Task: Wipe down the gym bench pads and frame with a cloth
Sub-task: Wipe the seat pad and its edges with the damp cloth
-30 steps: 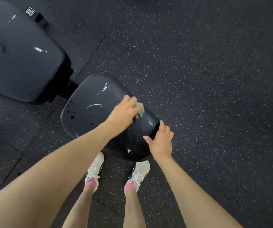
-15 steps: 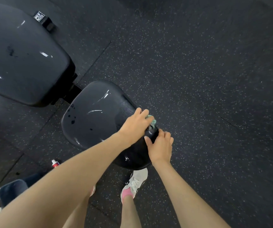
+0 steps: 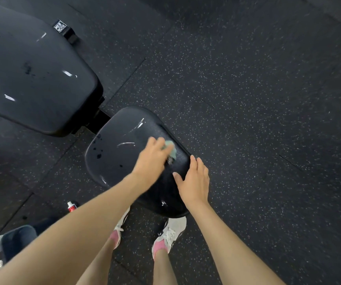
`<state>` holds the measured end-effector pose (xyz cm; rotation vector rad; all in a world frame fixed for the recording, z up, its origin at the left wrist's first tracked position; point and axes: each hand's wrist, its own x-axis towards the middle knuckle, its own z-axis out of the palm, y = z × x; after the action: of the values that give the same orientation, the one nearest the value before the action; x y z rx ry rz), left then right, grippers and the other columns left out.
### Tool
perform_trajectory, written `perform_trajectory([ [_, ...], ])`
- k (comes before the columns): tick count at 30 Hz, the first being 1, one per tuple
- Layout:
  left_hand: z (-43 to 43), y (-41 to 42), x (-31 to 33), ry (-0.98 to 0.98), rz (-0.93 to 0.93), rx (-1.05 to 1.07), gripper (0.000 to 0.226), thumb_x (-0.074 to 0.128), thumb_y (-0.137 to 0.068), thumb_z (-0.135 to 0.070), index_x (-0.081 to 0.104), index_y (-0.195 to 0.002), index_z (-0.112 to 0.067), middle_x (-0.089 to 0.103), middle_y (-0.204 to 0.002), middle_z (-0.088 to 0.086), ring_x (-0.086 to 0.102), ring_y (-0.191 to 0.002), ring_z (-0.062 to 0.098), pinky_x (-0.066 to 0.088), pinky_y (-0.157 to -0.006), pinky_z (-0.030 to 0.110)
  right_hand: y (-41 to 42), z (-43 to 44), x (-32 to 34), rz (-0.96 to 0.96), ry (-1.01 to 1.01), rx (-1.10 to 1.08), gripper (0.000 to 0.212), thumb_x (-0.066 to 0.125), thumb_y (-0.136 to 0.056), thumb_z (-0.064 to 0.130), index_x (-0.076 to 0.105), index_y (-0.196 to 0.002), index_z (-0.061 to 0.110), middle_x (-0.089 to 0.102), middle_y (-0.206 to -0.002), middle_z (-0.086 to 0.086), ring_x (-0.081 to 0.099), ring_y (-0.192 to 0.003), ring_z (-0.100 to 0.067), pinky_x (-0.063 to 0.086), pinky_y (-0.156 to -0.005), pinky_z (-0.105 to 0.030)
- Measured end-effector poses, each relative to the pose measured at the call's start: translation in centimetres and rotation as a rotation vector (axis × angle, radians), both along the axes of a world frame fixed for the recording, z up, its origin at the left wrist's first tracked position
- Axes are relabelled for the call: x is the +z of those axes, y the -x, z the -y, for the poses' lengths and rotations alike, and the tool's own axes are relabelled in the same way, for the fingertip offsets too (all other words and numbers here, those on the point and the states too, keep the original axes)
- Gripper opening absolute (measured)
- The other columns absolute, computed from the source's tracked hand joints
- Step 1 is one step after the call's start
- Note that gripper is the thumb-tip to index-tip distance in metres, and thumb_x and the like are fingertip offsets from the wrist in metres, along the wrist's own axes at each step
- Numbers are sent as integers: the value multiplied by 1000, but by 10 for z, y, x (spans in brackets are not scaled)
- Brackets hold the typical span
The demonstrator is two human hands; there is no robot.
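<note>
Since a moment ago, my left hand [image 3: 151, 161] has slid the cloth [image 3: 170, 148] away from my right hand [image 3: 195, 179] and back up the seat pad [image 3: 114, 161]. My left fingers are bent round the green cloth and push it down on the pad's right side. My right fingers lie straight, a bit apart, on the pad's right edge.

I think I am in the middle of wiping the seat pad. Dark spots [image 3: 99, 155] sit on its left side, so next I should sweep the cloth over there. The pad's edges curve down, so the cloth could slip off.

The back pad [image 3: 32, 79], beyond the seat pad, has marks too. The floor [image 3: 268, 120] spreads wide to the right of the seat pad, so I think I have room to step there. A small red can [image 3: 71, 206] stands on the floor to the near left of the seat pad.
</note>
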<state>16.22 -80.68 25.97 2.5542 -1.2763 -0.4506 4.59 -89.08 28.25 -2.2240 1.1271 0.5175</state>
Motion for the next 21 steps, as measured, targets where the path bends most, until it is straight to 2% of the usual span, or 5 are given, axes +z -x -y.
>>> perform_trajectory([
  [4,-13,-8,2,-39,139,-363,63,80,-42,3,68,-101,-12,55,-85,5,46,-77,22,34,-39,22,-2,-9,1,-26,31,100,84,56,-94,41,3,-154,14,-1,-162,-9,3,-149,-23,7,-121,-35],
  [10,-31,-71,0,-73,70,211,51,58,-73,12,60,-120,-7,49,-103,16,39,-96,33,36,-52,36,-7,-22,4,-29,36,207,85,55,-94,41,0,-154,16,-14,-161,-8,-6,-149,-23,1,-121,-38],
  [13,-26,-56,3,-32,75,385,49,55,-73,13,60,-118,-7,49,-103,15,41,-95,34,32,-57,34,-9,-26,7,-12,41,243,79,51,-97,38,1,-154,16,-14,-161,-5,-7,-149,-20,0,-120,-38],
  [18,-29,6,6,-70,57,-72,53,81,-52,-6,67,-103,-12,56,-89,4,49,-81,21,27,-47,19,-15,-38,14,25,44,235,66,43,-100,26,8,-154,10,0,-162,-6,7,-148,-20,5,-120,-34],
  [21,-48,-9,6,-34,118,-261,64,86,-39,-7,69,-100,-14,56,-87,3,46,-79,20,35,-40,19,-16,-44,16,23,29,224,63,41,-100,21,10,-153,9,5,-162,-6,11,-147,-20,9,-119,-32],
])
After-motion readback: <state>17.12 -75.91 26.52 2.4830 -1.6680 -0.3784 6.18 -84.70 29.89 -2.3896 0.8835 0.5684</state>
